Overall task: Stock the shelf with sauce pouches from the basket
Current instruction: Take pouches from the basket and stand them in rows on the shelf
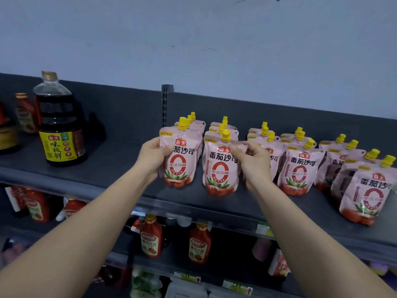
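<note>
**Both hands on front pouches, top shelf**

Head view. Five rows of pink sauce pouches stand upright across the middle and right of the frame on the dark grey shelf (120, 179); from visible yellow caps roughly three or four per row, exact total unclear since the rear ones overlap. Each pouch is soft, glossy film with a yellow screw spout at the top, red logo, a big red ring and tomato print at the base.

Left hand (151, 157), centre frame, is closed around the left edge of the leftmost front pouch (179, 160), thumb across its face. Right hand (254, 163) is pinching the upper right corner of the second-row front pouch (221, 168), fingers curled; it also covers much of the third-row front pouch behind it. Cannot tell if either pouch base sits on the shelf or is lifted.

One large soy sauce bottle (60, 125), clear plastic with dark liquid, yellow label and gold cap, stands at left of the frame, well apart from the pouches. Smaller red bottles blur at the far left edge.

Lower shelf, bottom centre: two red squeeze ketchup bottles (151, 238), more red packs to the left, blurred.

Slotted metal upright (165, 104) splits the grey back panel. Pale bluish wall (193, 39) above, scuffed.
</note>
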Available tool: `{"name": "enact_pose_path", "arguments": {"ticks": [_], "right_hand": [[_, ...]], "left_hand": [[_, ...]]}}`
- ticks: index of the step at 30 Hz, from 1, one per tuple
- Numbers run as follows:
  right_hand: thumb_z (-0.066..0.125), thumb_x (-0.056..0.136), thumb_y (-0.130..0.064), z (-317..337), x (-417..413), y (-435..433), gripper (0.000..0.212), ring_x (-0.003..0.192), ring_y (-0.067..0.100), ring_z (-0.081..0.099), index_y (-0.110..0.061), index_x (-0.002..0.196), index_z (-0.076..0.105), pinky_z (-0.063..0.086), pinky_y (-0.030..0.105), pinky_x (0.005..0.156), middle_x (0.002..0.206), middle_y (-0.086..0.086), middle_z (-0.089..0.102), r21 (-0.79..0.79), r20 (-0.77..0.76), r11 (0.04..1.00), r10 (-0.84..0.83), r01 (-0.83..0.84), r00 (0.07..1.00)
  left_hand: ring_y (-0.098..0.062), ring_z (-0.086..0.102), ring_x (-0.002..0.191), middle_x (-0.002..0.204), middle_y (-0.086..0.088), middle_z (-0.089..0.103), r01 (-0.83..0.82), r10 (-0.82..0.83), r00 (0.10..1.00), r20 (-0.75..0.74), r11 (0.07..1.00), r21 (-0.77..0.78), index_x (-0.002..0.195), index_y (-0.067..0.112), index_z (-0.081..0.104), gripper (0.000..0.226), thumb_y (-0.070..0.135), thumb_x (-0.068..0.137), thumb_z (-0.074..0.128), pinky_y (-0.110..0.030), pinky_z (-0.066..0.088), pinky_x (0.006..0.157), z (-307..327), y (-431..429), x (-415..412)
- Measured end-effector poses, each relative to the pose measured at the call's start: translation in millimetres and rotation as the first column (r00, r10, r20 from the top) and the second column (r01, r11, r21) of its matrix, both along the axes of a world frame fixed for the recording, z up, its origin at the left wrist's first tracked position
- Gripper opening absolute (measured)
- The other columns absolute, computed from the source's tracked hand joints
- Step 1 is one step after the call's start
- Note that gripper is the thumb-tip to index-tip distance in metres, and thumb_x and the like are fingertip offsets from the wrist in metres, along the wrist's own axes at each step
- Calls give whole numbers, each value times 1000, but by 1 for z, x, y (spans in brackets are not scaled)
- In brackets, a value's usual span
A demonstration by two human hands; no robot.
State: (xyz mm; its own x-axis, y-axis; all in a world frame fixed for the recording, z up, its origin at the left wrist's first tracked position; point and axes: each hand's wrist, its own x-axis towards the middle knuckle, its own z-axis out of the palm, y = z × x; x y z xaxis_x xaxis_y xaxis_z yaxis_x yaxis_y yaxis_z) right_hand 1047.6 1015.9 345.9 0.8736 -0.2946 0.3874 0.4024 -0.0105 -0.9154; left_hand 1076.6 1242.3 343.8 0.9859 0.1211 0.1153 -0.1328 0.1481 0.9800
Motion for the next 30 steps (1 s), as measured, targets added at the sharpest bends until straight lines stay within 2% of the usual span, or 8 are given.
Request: {"name": "enact_pose_path", "arguments": {"ticks": [8,14,20,23,26,30], "right_hand": [[72,84,-10,-29,22,3,5,71,6,72,-15,84,71,53,17,55,74,-6,76,26,-94,1000,0,3,996],[71,85,-14,-33,27,2,3,72,7,72,-14,87,68,53,17,56,75,-6,75,-7,-73,1000,15,-15,997],[70,86,-11,-41,25,2,17,85,12,73,-20,99,70,59,25,64,93,-3,77,5,-126,1000,26,-26,992],[70,85,-11,-43,23,0,15,85,14,74,-17,98,71,58,24,62,93,-2,77,-7,-139,999,33,-34,990],[71,85,-11,-45,21,-1,12,83,14,74,-20,92,72,57,23,60,90,-3,77,-22,-148,1000,17,-21,989],[70,86,-10,-43,23,1,14,84,13,74,-22,93,72,58,26,63,92,-4,77,-13,-171,1000,18,-20,985]], "left_hand": [[-9,71,63,85,-2,74,40,-39,998,-47,999,11,96,12,67,18,0,93,54,-20,53,47,-29,9,30],[-16,72,77,93,-5,74,84,-84,996,-15,996,23,98,14,67,19,1,93,54,-28,56,60,-37,17,40],[-21,70,88,99,-8,73,152,-151,988,-25,988,38,107,12,65,20,2,94,54,-32,55,69,-39,21,46],[-17,70,86,96,-2,74,155,-153,988,-25,984,92,105,14,66,16,8,92,58,-26,54,63,-40,26,46],[-5,71,72,83,6,75,88,-89,996,5,988,128,93,19,70,11,10,88,66,-14,51,52,-41,29,46],[-5,70,69,84,4,73,56,-59,998,19,990,127,93,15,70,13,5,85,68,-13,51,50,-38,27,46]]}}
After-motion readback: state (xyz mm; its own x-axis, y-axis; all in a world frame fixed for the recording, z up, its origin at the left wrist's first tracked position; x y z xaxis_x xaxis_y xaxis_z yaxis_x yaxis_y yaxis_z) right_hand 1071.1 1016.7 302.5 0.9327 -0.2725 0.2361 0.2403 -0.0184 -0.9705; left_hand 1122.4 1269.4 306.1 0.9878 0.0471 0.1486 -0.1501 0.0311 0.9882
